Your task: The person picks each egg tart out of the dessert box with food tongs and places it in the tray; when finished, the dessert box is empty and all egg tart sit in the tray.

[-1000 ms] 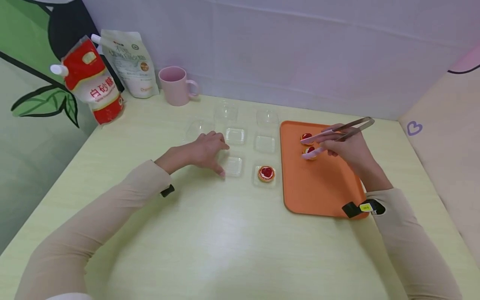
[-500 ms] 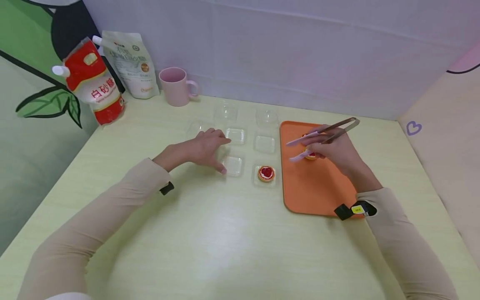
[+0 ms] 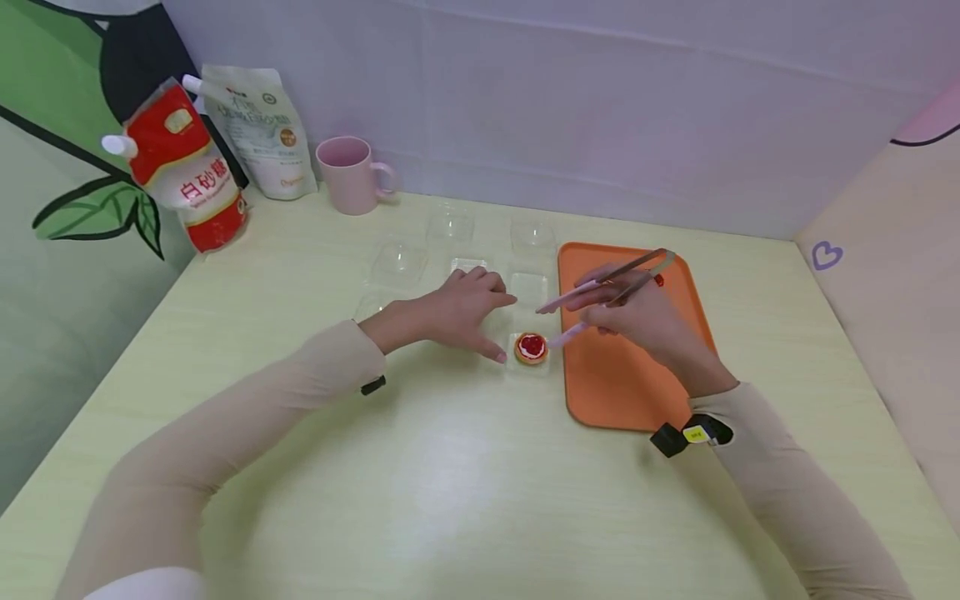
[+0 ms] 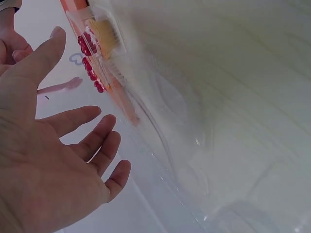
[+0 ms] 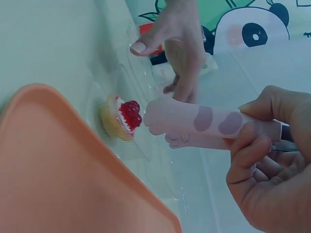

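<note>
A small tart (image 3: 531, 348) with a red fruit topping sits in a clear plastic container (image 3: 513, 367) just left of the orange tray. My left hand (image 3: 457, 310) hovers beside it, thumb and fingers spread and holding nothing. In my right hand (image 3: 637, 321) is a pair of tongs (image 3: 632, 264) with pink paw-shaped tips, their ends apart and to the right of the tart. Nothing shows between the tips (image 5: 167, 116) in the right wrist view. Behind the right hand, a bit of red topping (image 3: 658, 280) shows on the tray; the rest there is hidden.
The orange tray (image 3: 622, 392) lies at the right. Several clear plastic pieces stand about, among them an open container (image 3: 530, 287) and a domed one (image 3: 397, 260). At the back left are a pink mug (image 3: 349, 179), a red bag (image 3: 191, 179) and a white pouch (image 3: 262, 137).
My left hand has moved right, from the left container toward the one with the tart. My right hand has carried the tongs left across the tray, toward that tart.
</note>
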The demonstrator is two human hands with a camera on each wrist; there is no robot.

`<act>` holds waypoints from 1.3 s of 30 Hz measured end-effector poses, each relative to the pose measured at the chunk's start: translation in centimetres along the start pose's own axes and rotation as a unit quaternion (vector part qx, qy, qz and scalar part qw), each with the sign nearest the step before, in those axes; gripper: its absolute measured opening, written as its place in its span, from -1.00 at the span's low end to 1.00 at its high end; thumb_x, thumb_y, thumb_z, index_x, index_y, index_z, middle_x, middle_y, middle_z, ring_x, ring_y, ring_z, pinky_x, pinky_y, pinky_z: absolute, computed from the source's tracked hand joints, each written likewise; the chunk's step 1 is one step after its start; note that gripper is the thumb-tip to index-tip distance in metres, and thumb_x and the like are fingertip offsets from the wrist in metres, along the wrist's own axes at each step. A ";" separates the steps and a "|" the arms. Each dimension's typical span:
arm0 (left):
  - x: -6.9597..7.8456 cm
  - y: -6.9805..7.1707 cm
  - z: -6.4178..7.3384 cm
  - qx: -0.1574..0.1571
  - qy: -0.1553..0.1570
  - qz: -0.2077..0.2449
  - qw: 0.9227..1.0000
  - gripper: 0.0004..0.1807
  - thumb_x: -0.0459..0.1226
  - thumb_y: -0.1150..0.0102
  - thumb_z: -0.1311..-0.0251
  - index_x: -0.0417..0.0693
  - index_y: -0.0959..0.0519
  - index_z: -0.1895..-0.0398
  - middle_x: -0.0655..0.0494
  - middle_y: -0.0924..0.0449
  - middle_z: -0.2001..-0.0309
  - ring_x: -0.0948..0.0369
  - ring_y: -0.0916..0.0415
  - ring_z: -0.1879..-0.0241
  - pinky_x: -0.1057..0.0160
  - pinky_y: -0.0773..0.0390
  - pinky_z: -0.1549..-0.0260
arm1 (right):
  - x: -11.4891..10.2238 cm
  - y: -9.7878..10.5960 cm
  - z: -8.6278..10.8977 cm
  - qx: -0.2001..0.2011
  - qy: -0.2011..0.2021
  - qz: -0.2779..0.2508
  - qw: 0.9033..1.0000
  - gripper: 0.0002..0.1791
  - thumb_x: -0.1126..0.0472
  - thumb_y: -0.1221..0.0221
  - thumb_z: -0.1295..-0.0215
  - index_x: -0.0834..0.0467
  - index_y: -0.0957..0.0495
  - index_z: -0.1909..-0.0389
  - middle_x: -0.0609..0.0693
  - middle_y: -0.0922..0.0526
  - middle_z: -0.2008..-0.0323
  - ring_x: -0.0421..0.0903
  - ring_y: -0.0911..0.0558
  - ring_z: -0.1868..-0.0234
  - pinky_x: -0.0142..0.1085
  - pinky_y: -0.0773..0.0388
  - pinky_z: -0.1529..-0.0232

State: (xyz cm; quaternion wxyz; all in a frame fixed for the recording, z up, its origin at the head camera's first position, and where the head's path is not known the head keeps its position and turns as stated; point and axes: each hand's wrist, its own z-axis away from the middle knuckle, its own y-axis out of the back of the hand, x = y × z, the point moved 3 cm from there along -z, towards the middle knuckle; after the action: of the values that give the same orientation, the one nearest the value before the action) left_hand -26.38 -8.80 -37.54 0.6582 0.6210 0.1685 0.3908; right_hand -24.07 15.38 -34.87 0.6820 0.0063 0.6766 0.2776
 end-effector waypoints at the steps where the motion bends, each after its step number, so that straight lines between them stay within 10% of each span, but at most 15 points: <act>1: 0.3 -0.2 -0.3 -0.002 -0.003 -0.005 1.000 -0.04 0.21 -0.42 0.00 -0.11 -0.39 -0.41 -0.05 -0.38 -0.26 0.01 -0.22 -0.27 -0.07 -0.23 -0.20 | 0.0 -0.2 0.0 -0.008 -0.004 0.000 1.000 -0.65 0.33 -0.23 -0.25 0.19 -0.56 -0.07 -0.08 -0.80 0.13 -0.19 -0.66 0.24 -0.33 -0.53 0.33; 39: 1.6 -1.0 -1.8 -0.044 0.014 -0.023 0.999 -0.15 0.18 -0.46 0.03 -0.10 -0.54 -0.28 0.01 -0.45 -0.13 0.06 -0.27 -0.16 0.06 -0.27 -0.07 | 1.6 -3.2 -1.8 -0.045 -0.001 0.052 0.998 -0.66 0.41 -0.26 -0.21 0.30 -0.56 -0.03 0.25 -0.77 0.14 -0.01 -0.75 0.10 -0.34 -0.60 0.26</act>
State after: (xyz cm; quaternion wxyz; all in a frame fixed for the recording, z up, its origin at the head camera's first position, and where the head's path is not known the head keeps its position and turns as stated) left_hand -26.34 -6.38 -38.34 0.6913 0.5822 0.1746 0.3908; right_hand -24.70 12.66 -37.75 0.6668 0.0104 0.6616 0.3429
